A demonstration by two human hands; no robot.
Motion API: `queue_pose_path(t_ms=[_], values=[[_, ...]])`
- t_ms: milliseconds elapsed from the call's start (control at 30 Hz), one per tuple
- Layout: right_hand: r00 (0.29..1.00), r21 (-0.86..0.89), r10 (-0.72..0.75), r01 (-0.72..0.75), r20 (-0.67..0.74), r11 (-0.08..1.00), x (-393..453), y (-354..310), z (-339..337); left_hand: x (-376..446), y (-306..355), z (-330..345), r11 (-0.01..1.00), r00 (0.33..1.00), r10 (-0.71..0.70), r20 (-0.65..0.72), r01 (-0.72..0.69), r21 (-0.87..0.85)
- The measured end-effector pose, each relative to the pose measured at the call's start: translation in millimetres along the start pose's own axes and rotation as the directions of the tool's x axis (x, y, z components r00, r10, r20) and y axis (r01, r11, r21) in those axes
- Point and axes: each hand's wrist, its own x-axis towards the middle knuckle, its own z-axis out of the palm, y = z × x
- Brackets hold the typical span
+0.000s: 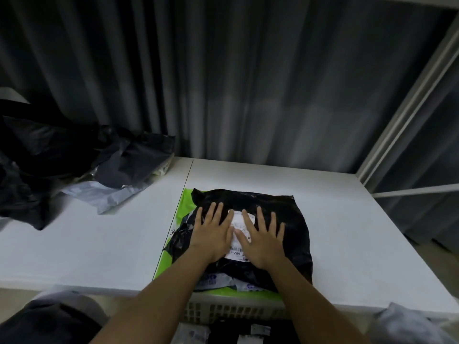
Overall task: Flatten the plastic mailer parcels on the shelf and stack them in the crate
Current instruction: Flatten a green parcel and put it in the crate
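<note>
Black mailer parcel (250,234), bearing a white shipping label (239,234), is lying at the near middle of the white shelf (99,244) on a bright green sheet (185,202), and you are pressing it flat under both palms. Your left hand (212,234) and right hand (263,240) are resting side by side on the label, fingers spread wide and straight, gripping nothing. More grey-and-blue printed mailers (223,281) are peeking out beneath the parcel's near edge, just above the pale slotted crate (231,311), whose rim is showing below the shelf's near lip.

At far left, a heap of dark and grey mailers (82,165) is waiting, crumpled and untouched.

Judging by the flat-handed pose, the flattening step is under way and the stacking has not yet begun for this parcel. The next move is likely calling for you to smooth the trapped air outward toward the edges, then take the parcel by its sides and lower it level into the crate, taking care that the slick plastic is not sliding askew.
</note>
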Motion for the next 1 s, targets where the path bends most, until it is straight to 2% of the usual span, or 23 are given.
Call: queue_pose_path(t_ms=[167,467,600,867,1000], values=[[0.997,-0.002,0.020,-0.020,0.068,1.000,4.5,9.2,23.2,5.0,-3.8,35.3,0.999,1.000,0.009,0.024,-0.010,0.035],[0.996,-0.039,0.010,-0.007,0.085,0.999,5.8,13.1,41.3,4.6,-4.3,67.0,0.991,0.998,-0.032,0.060,0.040,-0.132],[0.993,-0.047,0.022,-0.016,0.114,0.999,6.2,12.9,41.5,5.0,-4.9,69.6,0.990,0.998,-0.027,0.064,0.035,-0.139],[0.964,-0.096,0.053,-0.028,0.261,0.995,10.9,11.5,32.8,8.2,-5.9,59.4,0.980,0.978,-0.015,0.206,0.055,-0.190],[0.937,-0.136,0.097,-0.053,0.336,0.989,17.6,2.1,5.5,9.7,-12.0,39.5,0.967,0.962,0.031,0.273,0.040,-0.251]])
